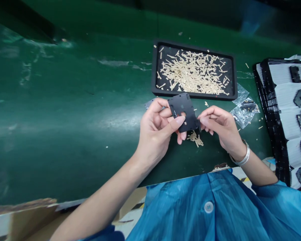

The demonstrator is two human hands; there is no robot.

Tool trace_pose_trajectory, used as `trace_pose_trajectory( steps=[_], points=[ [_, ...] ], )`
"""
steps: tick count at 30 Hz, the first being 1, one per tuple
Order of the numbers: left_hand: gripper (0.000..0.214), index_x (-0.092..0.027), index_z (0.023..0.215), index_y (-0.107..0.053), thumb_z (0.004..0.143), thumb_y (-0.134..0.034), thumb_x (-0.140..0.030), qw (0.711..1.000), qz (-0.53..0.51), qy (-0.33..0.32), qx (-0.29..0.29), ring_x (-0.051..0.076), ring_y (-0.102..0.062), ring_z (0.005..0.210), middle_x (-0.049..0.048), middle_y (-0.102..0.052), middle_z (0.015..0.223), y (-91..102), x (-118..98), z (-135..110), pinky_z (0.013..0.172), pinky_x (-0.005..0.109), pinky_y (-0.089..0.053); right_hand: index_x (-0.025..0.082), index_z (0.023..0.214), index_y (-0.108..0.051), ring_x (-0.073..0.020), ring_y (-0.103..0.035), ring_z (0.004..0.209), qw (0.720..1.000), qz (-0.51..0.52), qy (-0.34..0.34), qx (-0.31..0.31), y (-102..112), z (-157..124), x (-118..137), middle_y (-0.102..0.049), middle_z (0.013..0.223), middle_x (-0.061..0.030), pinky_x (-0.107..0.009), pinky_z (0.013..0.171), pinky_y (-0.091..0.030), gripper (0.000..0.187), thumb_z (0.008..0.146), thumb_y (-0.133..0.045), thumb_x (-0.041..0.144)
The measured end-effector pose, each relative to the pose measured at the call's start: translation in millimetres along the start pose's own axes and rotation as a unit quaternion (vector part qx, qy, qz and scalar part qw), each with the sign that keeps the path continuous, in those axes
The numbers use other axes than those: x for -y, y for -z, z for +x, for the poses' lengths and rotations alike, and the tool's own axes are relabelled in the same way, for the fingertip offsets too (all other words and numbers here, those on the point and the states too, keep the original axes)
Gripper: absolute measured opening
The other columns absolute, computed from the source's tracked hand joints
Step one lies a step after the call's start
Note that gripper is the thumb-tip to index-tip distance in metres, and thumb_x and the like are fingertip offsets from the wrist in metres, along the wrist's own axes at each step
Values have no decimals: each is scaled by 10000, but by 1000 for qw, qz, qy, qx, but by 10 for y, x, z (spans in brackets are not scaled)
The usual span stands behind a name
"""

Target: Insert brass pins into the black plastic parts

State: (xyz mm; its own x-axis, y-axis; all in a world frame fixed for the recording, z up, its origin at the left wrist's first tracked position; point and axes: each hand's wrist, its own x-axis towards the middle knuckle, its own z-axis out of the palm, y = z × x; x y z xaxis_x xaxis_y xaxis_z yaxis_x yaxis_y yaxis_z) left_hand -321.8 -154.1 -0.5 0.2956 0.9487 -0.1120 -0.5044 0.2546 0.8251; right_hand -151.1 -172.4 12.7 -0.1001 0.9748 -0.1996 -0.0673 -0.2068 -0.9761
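Note:
A flat black plastic part [184, 111] with small cut-outs is held above the green table [65, 117]. My left hand [158, 127] grips it from the left, thumb across its face and fingers behind. My right hand [219, 126] pinches its lower right corner with the fingertips together; a silver bangle [242, 156] sits on that wrist. A small heap of beige strips [196, 138] lies on the table just below the part.
A black tray [155, 72] full of beige strips stands behind the hands. A clear plastic bag [243, 107] with dark pieces lies to the right. At the far right, a black tray [271, 110] holds white sheets with several black parts. Cardboard [27, 217] sits at lower left.

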Motion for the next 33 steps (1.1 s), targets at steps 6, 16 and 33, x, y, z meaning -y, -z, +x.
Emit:
trace_pose_trajectory(
  steps=[6,16,33],
  points=[
    [308,-206,839,-479,743,-769,-173,1000,4,-1,3,71,-589,394,-70,-654,707,-1,25,6,310,139,-454,173,791,-649,-72,-533,618,999,-4,-11,34,3,-3,-16,-610,697,25,-210,516,-373,174,731,-758,295],
    [285,-203,836,-491,751,-761,-164,1000,3,-8,20,74,-599,409,-63,-659,715,23,62,31,320,140,-467,163,694,-617,-57,-484,549,999,12,-25,40,9,4,-31,-580,617,38,-207,496,-357,170,777,-700,286],
    [307,-206,829,-493,725,-780,-177,999,-13,23,31,65,-573,384,-70,-658,704,26,55,69,305,141,-435,169,668,-622,-51,-441,518,998,44,-16,44,13,20,16,-555,599,51,-224,521,-383,244,708,-768,362]
  ],
)
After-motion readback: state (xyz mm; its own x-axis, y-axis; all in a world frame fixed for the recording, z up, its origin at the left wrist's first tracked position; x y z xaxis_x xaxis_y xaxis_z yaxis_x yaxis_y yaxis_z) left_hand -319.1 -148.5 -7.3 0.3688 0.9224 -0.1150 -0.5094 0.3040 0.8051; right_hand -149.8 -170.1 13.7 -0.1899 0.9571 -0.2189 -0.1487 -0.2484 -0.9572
